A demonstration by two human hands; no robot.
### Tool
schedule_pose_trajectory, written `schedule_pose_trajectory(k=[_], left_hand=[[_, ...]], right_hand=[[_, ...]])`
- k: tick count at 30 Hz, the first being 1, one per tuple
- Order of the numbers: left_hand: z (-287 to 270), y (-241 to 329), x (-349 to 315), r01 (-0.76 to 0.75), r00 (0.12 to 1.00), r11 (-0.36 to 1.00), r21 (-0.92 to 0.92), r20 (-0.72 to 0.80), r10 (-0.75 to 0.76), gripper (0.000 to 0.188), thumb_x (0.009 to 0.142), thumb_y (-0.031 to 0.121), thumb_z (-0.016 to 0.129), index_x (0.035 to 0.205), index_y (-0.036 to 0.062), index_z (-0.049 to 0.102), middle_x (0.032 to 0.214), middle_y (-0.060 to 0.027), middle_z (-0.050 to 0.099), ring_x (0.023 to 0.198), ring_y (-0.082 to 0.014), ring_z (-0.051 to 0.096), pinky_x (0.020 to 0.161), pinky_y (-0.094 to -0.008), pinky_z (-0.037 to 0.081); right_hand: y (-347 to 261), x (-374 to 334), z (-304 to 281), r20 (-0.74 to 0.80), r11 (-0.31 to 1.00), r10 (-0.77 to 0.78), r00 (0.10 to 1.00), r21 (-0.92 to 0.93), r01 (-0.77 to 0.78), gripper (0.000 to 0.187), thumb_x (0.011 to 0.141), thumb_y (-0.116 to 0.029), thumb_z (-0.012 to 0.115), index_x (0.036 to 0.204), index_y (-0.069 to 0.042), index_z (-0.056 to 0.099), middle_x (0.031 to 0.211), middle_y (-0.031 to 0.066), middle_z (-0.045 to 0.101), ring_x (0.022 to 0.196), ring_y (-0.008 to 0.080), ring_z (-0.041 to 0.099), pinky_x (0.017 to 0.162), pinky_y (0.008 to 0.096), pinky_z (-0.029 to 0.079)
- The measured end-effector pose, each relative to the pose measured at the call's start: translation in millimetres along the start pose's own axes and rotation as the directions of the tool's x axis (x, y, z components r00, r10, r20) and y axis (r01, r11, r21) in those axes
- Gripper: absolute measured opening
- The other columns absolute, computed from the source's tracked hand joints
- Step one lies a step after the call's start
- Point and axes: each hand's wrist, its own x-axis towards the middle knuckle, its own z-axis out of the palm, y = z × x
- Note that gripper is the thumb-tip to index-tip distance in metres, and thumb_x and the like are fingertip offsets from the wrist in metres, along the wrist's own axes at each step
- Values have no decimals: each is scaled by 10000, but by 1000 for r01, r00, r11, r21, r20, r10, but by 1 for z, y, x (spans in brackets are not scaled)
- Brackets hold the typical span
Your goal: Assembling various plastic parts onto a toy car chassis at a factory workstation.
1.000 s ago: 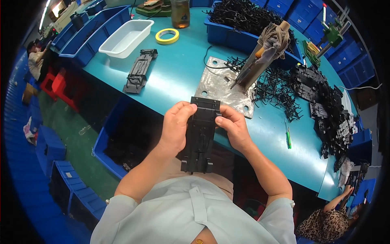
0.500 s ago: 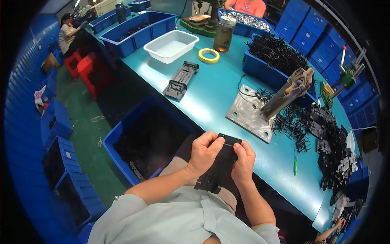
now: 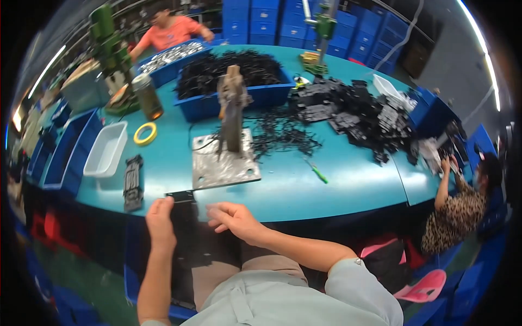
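My left hand (image 3: 161, 221) pinches a long black plastic part (image 3: 184, 209) by its upper left edge, in front of the table. The lower end of that part is lost against the dark below. To its right, apart from it, my right hand (image 3: 234, 220) has its fingers stretched out, with nothing in them. A similar black plastic part (image 3: 133, 182) lies on the table at the left. Just beyond my hands is a metal plate (image 3: 217, 176) with an upright post (image 3: 234, 111) on it.
A blue bin (image 3: 190, 108) of thin black pieces stands behind the post. Heaped black parts (image 3: 348, 111) cover the table's right side. Green-handled snips (image 3: 319, 174), yellow tape (image 3: 145, 133), a white tray (image 3: 106, 149) and a jar (image 3: 147, 98) are about. A co-worker (image 3: 459, 204) sits at right.
My view has swung to the right. The right hand has let go of the black plastic part and moved off to the right, while the left hand still holds it.
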Motion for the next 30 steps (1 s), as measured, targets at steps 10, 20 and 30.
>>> schedule_pose_trajectory(k=[10,20,30], left_hand=[[-51,1,183,-201,977,827,525,171,129,331,908,255,577,710,-11,590,649,26,496,629,-70,411,560,-263,341],[-113,-46,246,-347,926,502,792,203,318,377,888,235,589,1085,-87,591,953,-146,640,852,-193,596,781,-306,465],[-85,-56,91,-302,914,658,690,12,407,256,911,94,533,1124,-48,545,1108,-131,573,1021,-203,537,898,-312,430]], right_hand=[[-69,-58,-147,-276,985,-88,957,-165,43,267,932,-195,538,1076,19,606,954,74,636,772,118,604,700,266,514],[-123,-165,-367,-933,896,-358,45,-329,299,160,893,-164,559,857,-14,602,714,55,602,536,106,528,456,234,447],[-164,-211,-546,-993,874,-116,-18,-111,472,873,721,-470,760,1280,95,397,1273,252,420,1124,360,483,910,426,444]])
